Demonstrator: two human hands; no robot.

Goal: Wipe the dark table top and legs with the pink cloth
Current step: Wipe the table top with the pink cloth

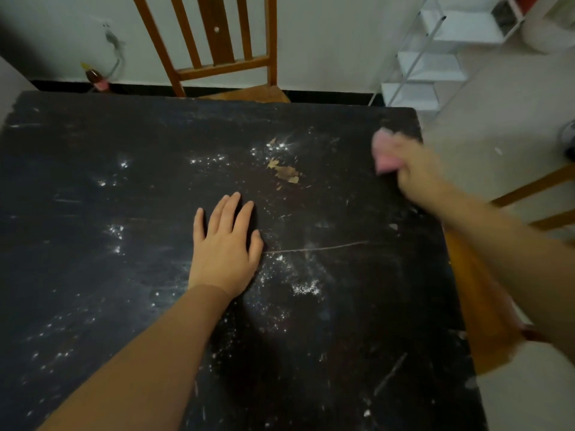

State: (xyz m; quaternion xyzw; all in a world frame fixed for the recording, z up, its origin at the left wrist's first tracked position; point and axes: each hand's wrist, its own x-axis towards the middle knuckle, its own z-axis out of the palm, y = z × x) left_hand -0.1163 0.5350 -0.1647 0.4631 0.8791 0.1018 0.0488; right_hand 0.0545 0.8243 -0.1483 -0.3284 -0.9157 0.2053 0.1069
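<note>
Two bare hands were over the dark surface; the left hand lay flat near its middle, palm down, fingers spread and grasping nothing; the right hand, blurred, was clenched around the pink cloth near the far right corner, close to the right edge, the cloth bunched and showing past the knuckles on the left side of the fist; whether the cloth pressed on the top could not be told through the blur. White specks and powdery patches were scattered across the top, thickest just right of the left wrist and again farther off near the centre; a tan patch of chipped finish sat between the two hands, nearer the far side; a thin pale scratch ran rightward from beside the left thumb. A wooden chair with a slatted back stood against the far edge; part of another wooden chair showed under the right forearm along the right edge; a white shelf rack stood on the pale floor beyond the far right corner; a small bottle stood by the wall at the far left.
</note>
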